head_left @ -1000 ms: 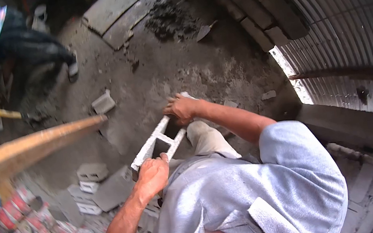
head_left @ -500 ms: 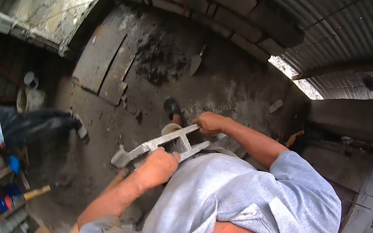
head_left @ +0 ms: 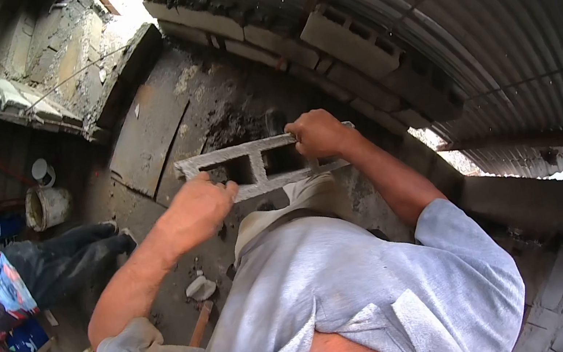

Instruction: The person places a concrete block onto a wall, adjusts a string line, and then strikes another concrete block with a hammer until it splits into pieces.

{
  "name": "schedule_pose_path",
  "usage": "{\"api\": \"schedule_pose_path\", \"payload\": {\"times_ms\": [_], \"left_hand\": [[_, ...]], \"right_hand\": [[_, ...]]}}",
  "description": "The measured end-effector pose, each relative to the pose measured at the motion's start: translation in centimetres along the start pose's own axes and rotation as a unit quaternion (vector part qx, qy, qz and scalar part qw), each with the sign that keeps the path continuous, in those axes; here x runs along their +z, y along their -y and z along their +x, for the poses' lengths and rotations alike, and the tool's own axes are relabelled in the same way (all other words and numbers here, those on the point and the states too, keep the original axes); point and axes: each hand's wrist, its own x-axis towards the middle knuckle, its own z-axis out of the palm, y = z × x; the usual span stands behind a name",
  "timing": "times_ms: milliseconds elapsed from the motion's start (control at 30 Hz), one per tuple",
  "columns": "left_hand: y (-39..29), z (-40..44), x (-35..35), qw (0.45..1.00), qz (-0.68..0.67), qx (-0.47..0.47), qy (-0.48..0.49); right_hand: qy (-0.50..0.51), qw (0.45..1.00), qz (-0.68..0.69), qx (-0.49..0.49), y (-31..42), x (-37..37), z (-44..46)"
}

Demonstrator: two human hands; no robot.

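A grey hollow concrete block [head_left: 258,168] is held out in front of my body, its open cavities facing up toward me. My left hand [head_left: 198,207] grips its near left part, with fingers curled over the edge. At the far right part, my right hand [head_left: 319,133] is closed over the rim and inner web. Just beyond the block lies a dark heap of wet mortar [head_left: 232,120] on the ground, partly hidden by it.
A low block wall [head_left: 276,46] runs along the far side, with a hollow block [head_left: 348,40] on top. Corrugated metal sheets [head_left: 478,19] rise behind it. Flat boards [head_left: 143,139] lie on the floor. At left are a bucket [head_left: 48,207] and another person [head_left: 1,287].
The block has moved away from my body toward the wall, carried by both hands, and its cavities show more fully. My view has shifted forward. The other person now leans differently at left.
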Motion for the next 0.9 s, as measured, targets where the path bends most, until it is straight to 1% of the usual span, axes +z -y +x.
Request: {"api": "schedule_pose_path", "payload": {"times_ms": [100,167,233,267,333,433,467,500,567,600,633,700,767,833,867,900], "left_hand": [[5.3,3.7,-4.7,1.000,0.014,-0.011,0.012],[8.8,6.9,-6.9,0.999,0.020,-0.036,0.014],[13.0,10.6,-9.8,0.993,0.098,-0.030,0.053],[15.2,12.7,-11.7,0.992,0.101,-0.040,0.058],[18.1,16.3,-15.1,0.989,0.073,-0.055,0.113],[23.7,21.5,-19.4,0.988,0.090,-0.054,0.112],[25.4,23.0,-20.6,0.986,0.092,-0.065,0.125],[27.1,24.5,-21.9,0.982,0.066,-0.087,0.151],[31.3,26.5,-22.6,0.993,0.078,-0.045,0.070],[32.9,27.8,-23.1,0.990,0.087,-0.062,0.089],[35.0,28.9,-23.3,0.990,0.093,-0.066,0.083],[39.4,31.2,-23.0,0.993,0.108,-0.027,0.035],[42.7,33.6,-23.8,0.994,0.104,0.023,-0.002],[46.7,35.6,-23.8,0.984,0.153,0.090,-0.029],[48.6,36.8,-23.2,0.982,0.152,0.105,-0.030],[50.6,38.2,-22.6,0.986,0.138,0.090,-0.012]], "right_hand": [[-0.011,0.999,-0.010,-0.028,-3.4,-4.6,5.8],[-0.007,1.000,0.005,-0.016,-6.2,-7.0,9.9],[-0.005,0.999,0.020,-0.033,-10.1,-8.8,14.1],[0.005,0.999,0.039,-0.032,-12.1,-9.7,16.4],[0.006,0.998,0.060,-0.028,-14.8,-11.8,19.8],[-0.005,0.997,0.082,-0.004,-19.1,-15.6,25.2],[-0.018,0.996,0.088,0.004,-20.3,-16.9,27.0],[-0.010,0.996,0.090,0.013,-21.3,-18.0,28.4],[-0.038,0.997,0.057,0.038,-23.3,-20.4,31.1],[-0.036,0.997,0.055,0.047,-24.3,-21.6,32.3],[-0.039,0.996,0.044,0.069,-25.2,-22.6,33.5],[-0.039,0.994,0.036,0.099,-27.3,-23.6,36.0],[-0.100,0.989,0.028,0.105,-29.2,-23.9,37.9],[-0.107,0.986,0.022,0.126,-31.0,-24.3,39.8],[-0.096,0.985,0.026,0.142,-31.9,-24.2,40.8],[-0.087,0.983,0.030,0.161,-32.7,-24.2,41.8]]}}
